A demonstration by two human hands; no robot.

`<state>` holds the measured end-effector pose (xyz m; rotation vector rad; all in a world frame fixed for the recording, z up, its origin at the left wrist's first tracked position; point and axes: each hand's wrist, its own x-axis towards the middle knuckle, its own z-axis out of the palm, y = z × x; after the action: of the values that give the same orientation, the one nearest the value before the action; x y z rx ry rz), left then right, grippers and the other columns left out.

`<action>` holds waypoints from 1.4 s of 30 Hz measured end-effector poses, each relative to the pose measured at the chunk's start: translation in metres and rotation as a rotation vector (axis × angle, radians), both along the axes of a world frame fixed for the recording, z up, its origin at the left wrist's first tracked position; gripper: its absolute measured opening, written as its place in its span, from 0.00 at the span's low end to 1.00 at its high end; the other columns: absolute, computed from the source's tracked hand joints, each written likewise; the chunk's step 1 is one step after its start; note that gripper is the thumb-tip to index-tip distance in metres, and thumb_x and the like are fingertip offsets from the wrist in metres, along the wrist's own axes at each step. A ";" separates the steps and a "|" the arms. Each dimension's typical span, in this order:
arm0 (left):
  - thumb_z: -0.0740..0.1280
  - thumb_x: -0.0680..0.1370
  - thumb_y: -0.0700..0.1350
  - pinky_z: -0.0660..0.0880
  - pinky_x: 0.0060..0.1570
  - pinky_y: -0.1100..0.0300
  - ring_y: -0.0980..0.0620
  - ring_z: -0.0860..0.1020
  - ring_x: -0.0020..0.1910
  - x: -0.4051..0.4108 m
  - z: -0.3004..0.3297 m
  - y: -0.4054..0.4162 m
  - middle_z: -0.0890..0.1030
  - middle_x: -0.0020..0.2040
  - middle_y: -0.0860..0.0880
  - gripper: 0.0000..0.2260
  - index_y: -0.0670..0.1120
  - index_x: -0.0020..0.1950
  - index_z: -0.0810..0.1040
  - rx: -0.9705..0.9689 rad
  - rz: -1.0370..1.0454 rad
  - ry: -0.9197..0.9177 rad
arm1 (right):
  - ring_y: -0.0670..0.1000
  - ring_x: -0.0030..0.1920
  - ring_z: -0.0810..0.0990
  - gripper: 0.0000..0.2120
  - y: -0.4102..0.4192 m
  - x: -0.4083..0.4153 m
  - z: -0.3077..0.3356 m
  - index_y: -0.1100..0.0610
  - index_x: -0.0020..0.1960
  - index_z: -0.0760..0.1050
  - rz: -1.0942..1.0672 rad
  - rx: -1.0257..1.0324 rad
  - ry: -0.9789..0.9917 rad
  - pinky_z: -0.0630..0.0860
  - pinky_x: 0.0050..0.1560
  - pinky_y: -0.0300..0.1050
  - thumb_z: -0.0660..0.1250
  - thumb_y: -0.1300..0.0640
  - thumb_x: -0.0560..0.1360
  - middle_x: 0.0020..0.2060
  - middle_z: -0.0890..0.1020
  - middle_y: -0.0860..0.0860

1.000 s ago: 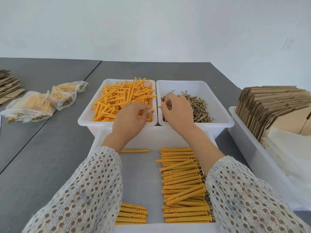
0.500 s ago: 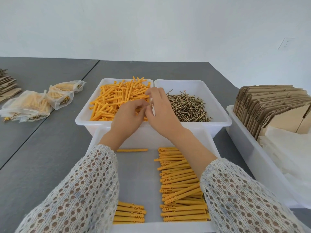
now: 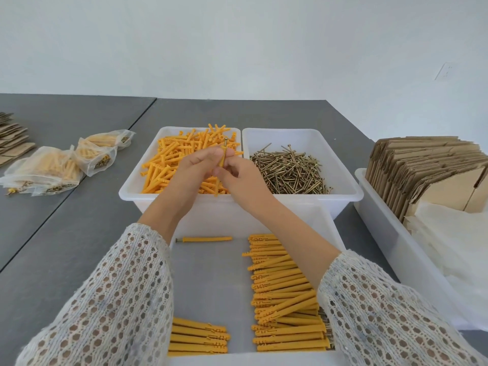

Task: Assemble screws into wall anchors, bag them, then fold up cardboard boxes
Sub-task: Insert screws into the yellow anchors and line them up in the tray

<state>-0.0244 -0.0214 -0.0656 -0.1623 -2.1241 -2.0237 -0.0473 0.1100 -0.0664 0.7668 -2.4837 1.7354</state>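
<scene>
counter (image 3: 79,233): grey, with a seam running down its left part
wall (image 3: 237,43): plain white, behind the counter's far edge
wall plate (image 3: 445,71): white, on the wall above the counter's right end

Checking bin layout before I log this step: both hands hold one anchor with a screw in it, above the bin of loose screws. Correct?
Not quite. In the head view, the left hand and right hand do hold one anchor with a screw in its top, but above the bin of loose orange anchors; the bin of loose screws is beside it, to the right.
</scene>
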 end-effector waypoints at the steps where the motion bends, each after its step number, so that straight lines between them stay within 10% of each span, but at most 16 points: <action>1: 0.60 0.82 0.51 0.72 0.63 0.48 0.49 0.78 0.61 0.001 0.001 -0.001 0.82 0.55 0.48 0.17 0.42 0.61 0.80 0.036 -0.016 -0.025 | 0.47 0.28 0.66 0.10 0.000 0.002 0.004 0.62 0.39 0.73 0.050 -0.025 -0.054 0.64 0.32 0.40 0.64 0.63 0.80 0.29 0.70 0.52; 5: 0.57 0.83 0.56 0.77 0.48 0.56 0.50 0.80 0.50 -0.004 0.001 -0.012 0.82 0.48 0.49 0.18 0.45 0.53 0.81 0.470 0.038 -0.095 | 0.48 0.24 0.67 0.08 0.005 0.018 0.020 0.65 0.49 0.77 0.458 0.011 -0.303 0.64 0.26 0.39 0.61 0.62 0.82 0.32 0.77 0.55; 9: 0.60 0.82 0.55 0.74 0.45 0.58 0.51 0.81 0.46 -0.009 -0.003 -0.022 0.81 0.44 0.51 0.15 0.47 0.53 0.82 0.694 0.117 -0.164 | 0.46 0.27 0.76 0.08 -0.003 0.040 0.016 0.64 0.49 0.78 0.784 0.690 -0.328 0.75 0.31 0.37 0.62 0.61 0.81 0.37 0.82 0.55; 14: 0.62 0.81 0.55 0.73 0.43 0.59 0.51 0.81 0.44 -0.009 -0.003 -0.023 0.81 0.43 0.51 0.14 0.47 0.52 0.83 0.729 0.120 -0.171 | 0.51 0.28 0.72 0.14 -0.022 0.074 -0.014 0.62 0.33 0.71 0.668 1.204 0.168 0.71 0.31 0.43 0.65 0.66 0.77 0.28 0.74 0.54; 21: 0.62 0.81 0.54 0.73 0.45 0.59 0.51 0.80 0.46 -0.006 0.000 -0.021 0.80 0.43 0.51 0.14 0.47 0.53 0.82 0.738 0.121 -0.188 | 0.56 0.40 0.73 0.06 -0.038 0.084 -0.031 0.58 0.47 0.65 0.564 1.185 0.538 0.69 0.37 0.46 0.59 0.68 0.80 0.35 0.67 0.51; 28: 0.62 0.81 0.54 0.73 0.45 0.59 0.51 0.80 0.45 -0.006 -0.001 -0.020 0.81 0.43 0.51 0.14 0.47 0.53 0.82 0.717 0.123 -0.185 | 0.59 0.56 0.79 0.10 -0.036 0.078 -0.037 0.61 0.60 0.73 0.463 1.169 0.471 0.70 0.42 0.48 0.60 0.66 0.80 0.57 0.77 0.57; 42: 0.62 0.81 0.53 0.73 0.45 0.59 0.52 0.79 0.45 -0.007 -0.003 -0.019 0.80 0.43 0.50 0.14 0.46 0.55 0.81 0.694 0.105 -0.170 | 0.62 0.55 0.80 0.12 -0.039 0.069 -0.049 0.64 0.61 0.70 0.266 1.040 0.331 0.69 0.40 0.48 0.60 0.71 0.78 0.56 0.78 0.59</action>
<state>-0.0311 -0.0406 -0.0690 0.2292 -1.3434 -2.6318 0.0218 0.0714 -0.1157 1.3029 -2.9856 0.1326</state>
